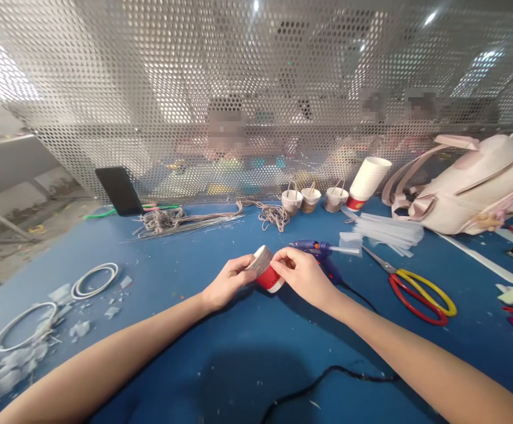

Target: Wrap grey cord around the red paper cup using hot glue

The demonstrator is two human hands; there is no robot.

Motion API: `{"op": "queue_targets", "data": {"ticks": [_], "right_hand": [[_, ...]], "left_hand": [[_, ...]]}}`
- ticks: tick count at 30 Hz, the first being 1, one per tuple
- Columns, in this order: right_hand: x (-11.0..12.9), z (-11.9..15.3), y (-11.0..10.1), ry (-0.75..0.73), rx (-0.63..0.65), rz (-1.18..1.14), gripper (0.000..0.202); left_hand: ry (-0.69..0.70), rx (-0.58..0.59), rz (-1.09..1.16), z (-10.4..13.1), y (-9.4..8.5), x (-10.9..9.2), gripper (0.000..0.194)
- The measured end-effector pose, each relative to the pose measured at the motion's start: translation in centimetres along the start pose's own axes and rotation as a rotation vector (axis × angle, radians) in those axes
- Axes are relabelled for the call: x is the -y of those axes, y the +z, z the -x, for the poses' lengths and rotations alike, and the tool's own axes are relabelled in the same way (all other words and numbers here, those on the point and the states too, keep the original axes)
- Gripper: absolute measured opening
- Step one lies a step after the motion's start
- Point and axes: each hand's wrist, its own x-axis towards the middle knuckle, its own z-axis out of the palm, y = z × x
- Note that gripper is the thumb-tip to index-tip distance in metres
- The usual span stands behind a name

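Note:
A red and white paper cup, tilted on its side, has grey-brown cord wound round its upper part. My left hand grips the cup from the left, fingers and thumb closed on it. At the cup's right side, my right hand pinches at the cord, thumb and forefinger together; the cord's end is too small to make out. Just behind my right hand lies a blue glue gun with a clear stick in it.
Scissors, plastic strips and a pink bag lie right. Small cord-wrapped baskets and stacked cups stand behind. Cord bundles, a phone and white rings are left. A black cable crosses the front.

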Motion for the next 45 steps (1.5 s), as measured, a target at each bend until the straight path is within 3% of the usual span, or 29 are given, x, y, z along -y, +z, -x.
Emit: {"op": "queue_targets", "data": {"ticks": [6,19,27,35,45], "right_hand": [[0.2,0.3,1.0,0.013,0.007,-0.017,0.013],[0.0,2.2,1.1,-0.072,-0.106,0.028,0.010],[-0.5,2.6,1.5,-0.143,-0.150,0.037,0.008],[0.0,3.1,1.8,-0.163,-0.166,0.028,0.010],[0.1,3.2,1.8,-0.135,-0.138,0.012,0.011]], "left_hand": [[0.000,-0.077,0.019,0.6,-0.4,0.8,0.030],[-0.076,0.061,-0.103,0.6,-0.7,-1.1,0.030],[-0.186,0.192,0.018,0.7,-1.0,-2.6,0.032],[-0.204,0.088,-0.080,1.3,-0.6,-3.7,0.015],[-0.141,0.021,-0.251,1.7,0.2,-3.5,0.020]]}}
